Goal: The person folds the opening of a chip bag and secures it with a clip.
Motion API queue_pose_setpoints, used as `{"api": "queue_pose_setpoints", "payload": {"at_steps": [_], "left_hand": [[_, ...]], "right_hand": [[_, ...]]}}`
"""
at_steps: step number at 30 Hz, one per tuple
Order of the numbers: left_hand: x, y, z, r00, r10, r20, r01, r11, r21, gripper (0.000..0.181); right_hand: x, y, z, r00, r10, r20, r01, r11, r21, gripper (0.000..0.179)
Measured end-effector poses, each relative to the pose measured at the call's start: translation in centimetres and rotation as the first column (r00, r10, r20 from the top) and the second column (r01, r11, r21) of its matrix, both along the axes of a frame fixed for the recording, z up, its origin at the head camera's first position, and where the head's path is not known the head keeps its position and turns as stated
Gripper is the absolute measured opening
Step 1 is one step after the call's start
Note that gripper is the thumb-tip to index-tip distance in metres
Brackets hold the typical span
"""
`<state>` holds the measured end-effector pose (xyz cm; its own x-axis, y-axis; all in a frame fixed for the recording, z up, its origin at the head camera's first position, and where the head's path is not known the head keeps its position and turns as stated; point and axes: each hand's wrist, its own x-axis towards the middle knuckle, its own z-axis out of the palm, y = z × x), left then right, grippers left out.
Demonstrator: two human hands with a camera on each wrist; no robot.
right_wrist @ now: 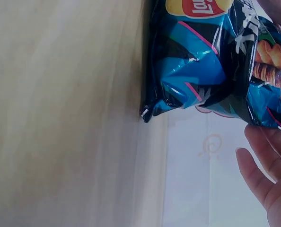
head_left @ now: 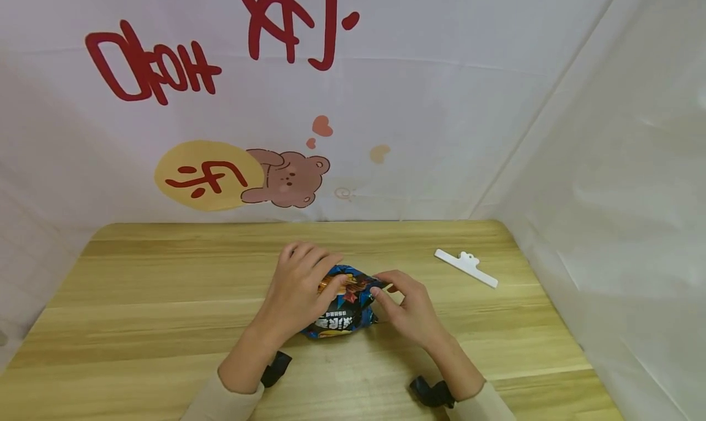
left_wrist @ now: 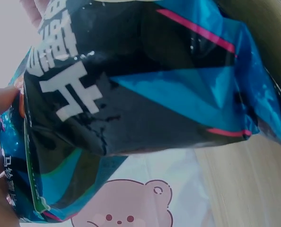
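- The snack bag [head_left: 344, 309] sits between the two hands, low over the wooden table [head_left: 165, 311]; it looks puffed and creased, in blue and black with pink stripes; whether its whole weight rests on the wood cannot be told.
- The left hand [head_left: 298, 293] lies at the left of the bag; its thumb is laid along the printed face and its fingers are bent round the far side, so the grip is closed on the bag with little gap; the fingertips behind are hidden.
- The right hand [head_left: 410, 309] is at the bag's right end; thumb and forefinger pinch the narrowed edge there, nearly together; in the right wrist view its lower fingers hang loosely bent, apart from the bag.
- A white clip [head_left: 466, 268] lies beyond the bag and to its right, well apart from it and touched by neither hand; the bear [head_left: 295, 179] printed on the white sheet [head_left: 441, 121] stands behind the bag and to its left.
- The step in hand seems to be shaping or folding the bag's right end; whether that end is torn or sealed cannot be made out.
- The next move, as I judge it, calls for a steady pinch on that edge, with light pressure on the puffed body; should the clip be wanted, one hand must leave the bag while the other holds the fold.
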<state>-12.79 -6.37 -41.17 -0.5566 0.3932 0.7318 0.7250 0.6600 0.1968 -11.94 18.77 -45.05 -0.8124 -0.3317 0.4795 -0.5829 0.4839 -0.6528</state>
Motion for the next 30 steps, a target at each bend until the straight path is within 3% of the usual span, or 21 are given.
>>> {"api": "queue_pose_setpoints", "payload": {"at_steps": [5, 14, 20, 30], "left_hand": [[0.08, 0.16, 0.07, 1.000, -0.014, 0.012, 0.014, 0.999, 0.029, 0.026], [0.11, 0.41, 0.13, 0.999, -0.036, 0.006, 0.036, 0.996, 0.079, 0.008], [0.17, 0.39, 0.12, 0.999, -0.036, 0.007, 0.035, 0.996, 0.088, 0.009], [0.10, 0.22, 0.12, 0.995, -0.101, -0.020, 0.102, 0.988, 0.112, 0.016]], "right_hand": [[-0.19, 0.19, 0.14, 1.000, 0.010, 0.021, -0.010, 0.999, -0.042, 0.013], [-0.28, 0.44, 0.19, 1.000, -0.008, 0.012, 0.008, 1.000, -0.010, 0.017], [-0.27, 0.64, 0.09, 1.000, -0.010, -0.005, 0.010, 1.000, 0.001, 0.013], [-0.18, 0.71, 0.18, 1.000, -0.024, -0.004, 0.024, 1.000, -0.011, 0.013]]}}
